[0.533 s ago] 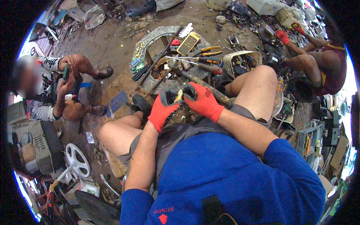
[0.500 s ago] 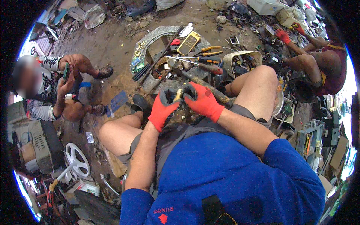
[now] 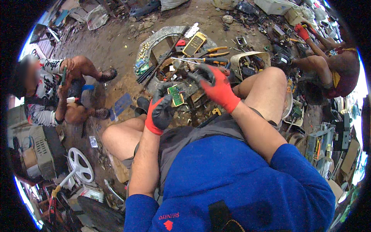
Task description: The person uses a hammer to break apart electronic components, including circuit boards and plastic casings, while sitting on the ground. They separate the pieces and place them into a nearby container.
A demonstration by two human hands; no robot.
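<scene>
My left hand [image 3: 160, 110], in a red glove with dark coated fingers, grips a small green circuit board [image 3: 176, 96] with a yellowish edge. To its right, my right hand [image 3: 216, 86], gloved the same way, is raised over the work block with its fingers apart and bent; I see nothing held in it. Just beyond the right hand lie a screwdriver [image 3: 215, 61] with a dark and orange handle and orange-handled pliers [image 3: 217, 49]. A yellow multimeter-like device [image 3: 194, 44] rests farther back on the grey block [image 3: 170, 31].
A beige bin [image 3: 251, 55] of scrap stands beside my right knee. Small gold-coloured and green pieces [image 3: 143, 54] lie on the block's left. One person [image 3: 50, 85] sits at left with a phone-like object; another [image 3: 328, 65] works at right in red gloves. A white steering wheel-like part [image 3: 80, 164] is at lower left.
My hands were together around a small yellowish piece; now they are apart. The right hand has moved up and away, and the board's green face shows in the left.
</scene>
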